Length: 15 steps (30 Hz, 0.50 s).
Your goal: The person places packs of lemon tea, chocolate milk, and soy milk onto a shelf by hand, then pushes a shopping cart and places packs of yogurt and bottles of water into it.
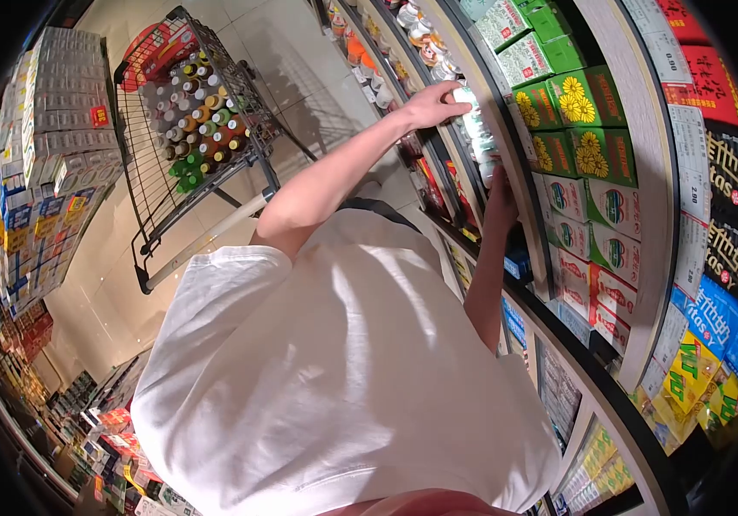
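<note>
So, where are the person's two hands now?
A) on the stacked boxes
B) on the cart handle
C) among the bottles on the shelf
C: the left hand and the right hand both reach among the bottles on the shelf, away from the cart.

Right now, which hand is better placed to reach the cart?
Likely left: the left hand is at the shelf edge on a bottle, on the cart side; the right hand is lower, inside the shelf.
</note>
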{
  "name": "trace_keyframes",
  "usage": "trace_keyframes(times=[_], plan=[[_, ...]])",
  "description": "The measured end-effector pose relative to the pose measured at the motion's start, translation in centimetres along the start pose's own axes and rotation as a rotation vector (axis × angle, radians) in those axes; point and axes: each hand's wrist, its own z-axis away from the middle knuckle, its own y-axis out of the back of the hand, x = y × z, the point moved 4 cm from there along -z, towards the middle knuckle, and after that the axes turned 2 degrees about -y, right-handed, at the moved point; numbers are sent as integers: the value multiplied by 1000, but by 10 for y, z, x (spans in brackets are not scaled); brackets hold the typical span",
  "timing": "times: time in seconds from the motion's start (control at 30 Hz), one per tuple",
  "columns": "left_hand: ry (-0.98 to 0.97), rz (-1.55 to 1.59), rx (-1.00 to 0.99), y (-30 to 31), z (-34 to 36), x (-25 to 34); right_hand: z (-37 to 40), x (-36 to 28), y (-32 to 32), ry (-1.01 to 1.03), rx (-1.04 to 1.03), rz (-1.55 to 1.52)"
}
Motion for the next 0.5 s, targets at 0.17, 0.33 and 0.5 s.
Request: trace_keyframes(times=[0.17,0.33,0.5], plan=[[40,11,-30,-8,49,-35,22,49,25,-5,-135,81],[24,-300,-178,-39,102,-68,78,52,56,-17,-140,177],[23,-593,-195,-86,108,-40,104,60,86,-322,121,242]])
